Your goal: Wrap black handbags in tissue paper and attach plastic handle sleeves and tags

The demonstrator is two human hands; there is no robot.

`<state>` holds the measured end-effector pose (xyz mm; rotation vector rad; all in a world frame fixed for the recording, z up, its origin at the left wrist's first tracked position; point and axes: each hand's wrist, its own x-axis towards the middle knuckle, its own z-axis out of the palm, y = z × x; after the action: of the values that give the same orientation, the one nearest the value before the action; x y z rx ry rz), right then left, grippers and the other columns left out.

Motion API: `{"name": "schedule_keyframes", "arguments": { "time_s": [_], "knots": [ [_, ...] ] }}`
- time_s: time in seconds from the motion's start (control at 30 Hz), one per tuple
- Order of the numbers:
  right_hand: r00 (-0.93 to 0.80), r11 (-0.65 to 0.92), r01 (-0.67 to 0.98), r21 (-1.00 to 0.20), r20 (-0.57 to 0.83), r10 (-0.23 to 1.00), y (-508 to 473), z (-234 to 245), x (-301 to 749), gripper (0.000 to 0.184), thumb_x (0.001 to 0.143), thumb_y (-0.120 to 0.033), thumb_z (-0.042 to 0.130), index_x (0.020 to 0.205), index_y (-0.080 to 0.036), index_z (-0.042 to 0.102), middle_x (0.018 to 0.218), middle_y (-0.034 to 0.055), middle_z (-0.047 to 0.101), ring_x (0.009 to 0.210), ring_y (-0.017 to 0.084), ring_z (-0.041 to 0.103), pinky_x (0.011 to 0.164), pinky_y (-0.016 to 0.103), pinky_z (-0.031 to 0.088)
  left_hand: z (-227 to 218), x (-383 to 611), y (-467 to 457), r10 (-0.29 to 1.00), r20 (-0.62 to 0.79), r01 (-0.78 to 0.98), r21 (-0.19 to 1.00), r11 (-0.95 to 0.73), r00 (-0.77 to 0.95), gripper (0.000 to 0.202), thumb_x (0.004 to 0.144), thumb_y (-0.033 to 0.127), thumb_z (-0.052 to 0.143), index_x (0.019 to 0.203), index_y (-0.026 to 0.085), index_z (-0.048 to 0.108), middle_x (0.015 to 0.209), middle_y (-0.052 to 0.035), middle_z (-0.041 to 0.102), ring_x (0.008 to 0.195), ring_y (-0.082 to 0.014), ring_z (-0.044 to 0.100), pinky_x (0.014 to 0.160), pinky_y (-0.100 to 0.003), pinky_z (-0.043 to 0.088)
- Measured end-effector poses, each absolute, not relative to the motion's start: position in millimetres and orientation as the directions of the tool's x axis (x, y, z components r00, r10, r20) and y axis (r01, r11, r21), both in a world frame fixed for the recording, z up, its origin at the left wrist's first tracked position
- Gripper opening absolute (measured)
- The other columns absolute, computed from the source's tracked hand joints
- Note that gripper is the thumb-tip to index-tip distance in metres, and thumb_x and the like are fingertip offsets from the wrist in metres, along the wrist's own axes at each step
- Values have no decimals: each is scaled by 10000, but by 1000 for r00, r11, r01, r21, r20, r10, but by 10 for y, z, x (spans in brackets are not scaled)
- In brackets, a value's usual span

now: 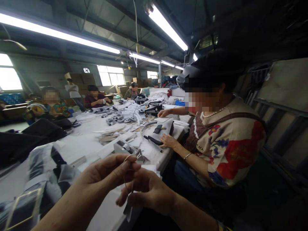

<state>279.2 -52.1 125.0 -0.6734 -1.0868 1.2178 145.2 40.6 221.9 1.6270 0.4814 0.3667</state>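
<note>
Head view shows a thin, pale, looped cord (124,180).

"What's hard to see low in the middle?"
"The thin string (124,180). Fingers hide bits of it. The right hand (152,189) hides the top of a little flat piece (128,211), so I can't tell what it is."
"And the edges?"
"The bottom edge cuts off both arms (72,199). A gold-edged thing (24,207) runs out at the lower left."
"The heap (131,114) in the middle?"
"Its far bits are too small to tell."
</note>
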Motion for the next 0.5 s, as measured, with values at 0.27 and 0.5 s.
{"name": "schedule_keyframes", "arguments": {
  "time_s": [0.27,0.5],
  "knots": [
    [155,252,-518,-818,201,967,-446,1097,2655,386,756,-447,820,909,-114,701,611,15,641,547,112,624,579,225,500,2053,1114,588,661,-46,54,998,9,749,432,761,509,776,1092,238,715,974,-61,759,985,-265,703,824,-291,591],
    [189,144,-535,-833,49,981,-348,1265,2645,328,781,-445,790,880,-156,671,500,-88,420,368,13,260,356,149,154,2268,687,445,759,187,114,939,-325,624,323,829,464,731,1043,222,732,1003,-45,757,963,-228,703,906,-296,556]
  ]
}}
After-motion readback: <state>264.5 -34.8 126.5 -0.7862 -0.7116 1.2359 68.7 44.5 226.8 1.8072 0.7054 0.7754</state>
